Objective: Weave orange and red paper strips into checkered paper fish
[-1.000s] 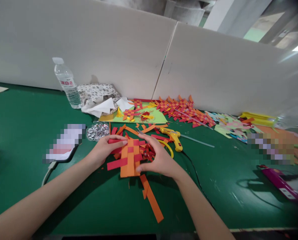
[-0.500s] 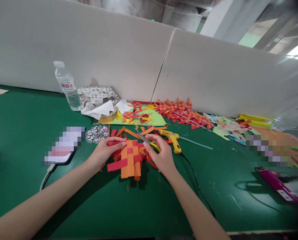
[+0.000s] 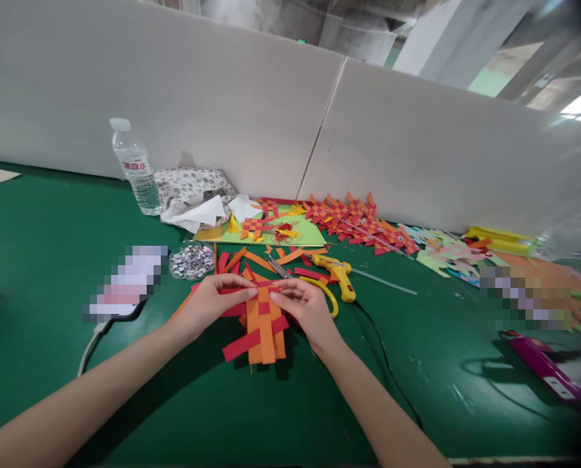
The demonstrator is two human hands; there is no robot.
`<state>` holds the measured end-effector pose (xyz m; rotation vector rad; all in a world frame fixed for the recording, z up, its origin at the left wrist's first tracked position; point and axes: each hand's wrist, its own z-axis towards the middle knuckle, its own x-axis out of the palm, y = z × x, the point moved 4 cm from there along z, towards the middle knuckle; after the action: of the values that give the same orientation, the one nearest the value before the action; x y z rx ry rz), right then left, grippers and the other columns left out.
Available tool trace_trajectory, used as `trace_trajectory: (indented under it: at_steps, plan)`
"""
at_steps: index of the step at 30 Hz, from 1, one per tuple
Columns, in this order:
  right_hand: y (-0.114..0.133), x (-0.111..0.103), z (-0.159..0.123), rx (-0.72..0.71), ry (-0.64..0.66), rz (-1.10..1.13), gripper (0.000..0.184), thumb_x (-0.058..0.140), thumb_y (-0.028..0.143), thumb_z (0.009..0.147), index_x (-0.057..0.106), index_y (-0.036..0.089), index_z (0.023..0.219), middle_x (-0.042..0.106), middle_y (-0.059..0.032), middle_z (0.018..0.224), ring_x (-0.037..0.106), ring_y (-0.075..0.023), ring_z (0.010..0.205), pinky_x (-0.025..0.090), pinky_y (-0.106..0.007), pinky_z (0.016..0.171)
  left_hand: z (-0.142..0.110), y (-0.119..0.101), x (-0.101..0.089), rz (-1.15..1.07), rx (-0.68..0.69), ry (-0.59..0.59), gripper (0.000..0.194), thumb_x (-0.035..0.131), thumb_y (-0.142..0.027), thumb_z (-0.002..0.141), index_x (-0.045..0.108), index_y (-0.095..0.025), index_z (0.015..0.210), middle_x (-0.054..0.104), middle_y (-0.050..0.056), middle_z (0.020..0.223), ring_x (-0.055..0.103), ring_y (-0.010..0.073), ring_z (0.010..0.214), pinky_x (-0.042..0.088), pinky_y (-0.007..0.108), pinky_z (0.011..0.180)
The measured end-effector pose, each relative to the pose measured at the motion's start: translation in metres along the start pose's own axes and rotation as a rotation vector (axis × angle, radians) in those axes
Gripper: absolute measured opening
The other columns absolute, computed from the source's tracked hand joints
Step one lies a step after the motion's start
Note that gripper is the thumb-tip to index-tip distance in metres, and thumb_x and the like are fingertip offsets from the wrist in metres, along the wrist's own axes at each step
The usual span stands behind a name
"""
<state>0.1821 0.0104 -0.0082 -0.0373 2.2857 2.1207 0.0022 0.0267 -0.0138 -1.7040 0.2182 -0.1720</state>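
A woven piece of red and orange paper strips (image 3: 267, 341) is held up in front of me, its loose strip ends hanging toward me. My left hand (image 3: 211, 305) pinches its upper left edge between thumb and fingers. On the upper right edge, my right hand (image 3: 310, 311) has its thumb in front and its fingers behind. Just beyond the right hand lie scissors (image 3: 333, 303) with a yellow handle, partly covered by that hand. Loose red and orange paper strips (image 3: 261, 262) are scattered behind the woven piece.
A yellow glue gun (image 3: 338, 272) lies at right, its black cord running toward me. Left stand a dish of googly eyes (image 3: 192, 261), a phone (image 3: 129, 279) and a water bottle (image 3: 137, 170). Finished woven fish (image 3: 368, 224) are heaped by the partition (image 3: 417, 143). A purple power strip (image 3: 544, 367) sits far right.
My right hand has let go of the scissors, which now lie on the table, and has taken the paper piece's right edge. The woven piece has shifted slightly right and toward me.
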Motion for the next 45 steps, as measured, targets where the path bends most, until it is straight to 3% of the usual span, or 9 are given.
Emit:
trace_trajectory:
  at_steps: [10, 20, 23, 28, 34, 37, 41, 45]
  plan:
    - [-0.008, 0.005, -0.003, 0.363, 0.125, 0.304, 0.031, 0.081, 0.021, 0.051, 0.068, 0.015, 0.078, 0.071, -0.0018, 0.07, 0.065, -0.014, 0.065, 0.05, -0.027, 0.067, -0.001, -0.001, 0.002, 0.026, -0.101, 0.109, 0.025, 0.066, -0.043, 0.07, 0.066, -0.018, 0.072, 0.065, 0.0, 0.074, 0.056, 0.0138, 0.069, 0.038, 0.021, 0.06]
    - [-0.011, 0.008, -0.005, 0.345, 0.207, 0.207, 0.031, 0.081, 0.024, 0.053, 0.07, 0.015, 0.081, 0.071, -0.0023, 0.073, 0.065, -0.013, 0.067, 0.049, -0.026, 0.071, -0.006, 0.006, 0.016, 0.003, -0.225, 0.337, 0.023, 0.072, -0.029, 0.066, 0.066, -0.017, 0.084, 0.056, -0.006, 0.054, 0.049, 0.0079, 0.051, 0.034, 0.02, 0.054]
    - [-0.006, 0.008, -0.005, 0.334, 0.144, 0.215, 0.027, 0.077, 0.032, 0.061, 0.069, 0.018, 0.082, 0.071, -0.0014, 0.076, 0.064, -0.0122, 0.068, 0.048, -0.023, 0.067, -0.004, 0.011, 0.014, -0.115, -0.263, 0.271, 0.021, 0.075, -0.024, 0.064, 0.066, -0.017, 0.082, 0.063, -0.004, 0.059, 0.055, 0.0085, 0.056, 0.039, 0.018, 0.055]
    - [0.002, 0.004, -0.003, 0.289, 0.034, 0.274, 0.031, 0.064, 0.047, 0.073, 0.068, 0.019, 0.086, 0.069, -0.0005, 0.07, 0.063, -0.012, 0.062, 0.047, -0.021, 0.057, -0.002, 0.014, 0.015, -0.459, -0.368, 0.252, 0.019, 0.074, -0.016, 0.066, 0.065, -0.016, 0.083, 0.071, 0.003, 0.079, 0.067, 0.0143, 0.074, 0.051, 0.023, 0.073]
    - [0.002, 0.006, -0.004, 0.254, 0.091, 0.416, 0.041, 0.056, 0.057, 0.075, 0.065, 0.02, 0.09, 0.069, -0.0027, 0.077, 0.063, -0.0149, 0.062, 0.047, -0.023, 0.052, 0.002, 0.022, 0.009, -0.747, -0.434, 0.093, 0.014, 0.065, -0.006, 0.073, 0.063, -0.014, 0.085, 0.072, 0.004, 0.078, 0.069, 0.0128, 0.069, 0.056, 0.02, 0.067]
    - [0.003, 0.011, -0.006, 0.198, 0.152, 0.405, 0.047, 0.052, 0.062, 0.075, 0.062, 0.021, 0.096, 0.068, -0.0028, 0.071, 0.062, -0.016, 0.054, 0.047, -0.026, 0.048, 0.003, 0.022, 0.009, -0.808, -0.414, 0.072, 0.013, 0.059, -0.004, 0.077, 0.062, -0.013, 0.086, 0.071, 0.004, 0.076, 0.068, 0.0117, 0.064, 0.056, 0.019, 0.062]
    - [0.009, 0.008, -0.008, 0.082, 0.064, 0.34, 0.043, 0.058, 0.055, 0.074, 0.056, 0.022, 0.1, 0.064, 0.0002, 0.059, 0.057, -0.0154, 0.044, 0.046, -0.027, 0.044, 0.005, 0.02, 0.009, -0.849, -0.384, 0.069, 0.012, 0.055, -0.003, 0.079, 0.061, -0.013, 0.081, 0.07, 0.003, 0.073, 0.067, 0.0102, 0.059, 0.055, 0.017, 0.056]
    - [0.012, 0.004, -0.008, 0.002, 0.0, 0.328, 0.033, 0.064, 0.044, 0.073, 0.052, 0.022, 0.095, 0.065, 0.0015, 0.06, 0.057, -0.0129, 0.044, 0.048, -0.025, 0.044, 0.006, 0.019, 0.009, -0.844, -0.372, 0.039, 0.012, 0.054, -0.003, 0.081, 0.06, -0.013, 0.079, 0.068, 0.002, 0.07, 0.065, 0.0094, 0.055, 0.054, 0.017, 0.051]
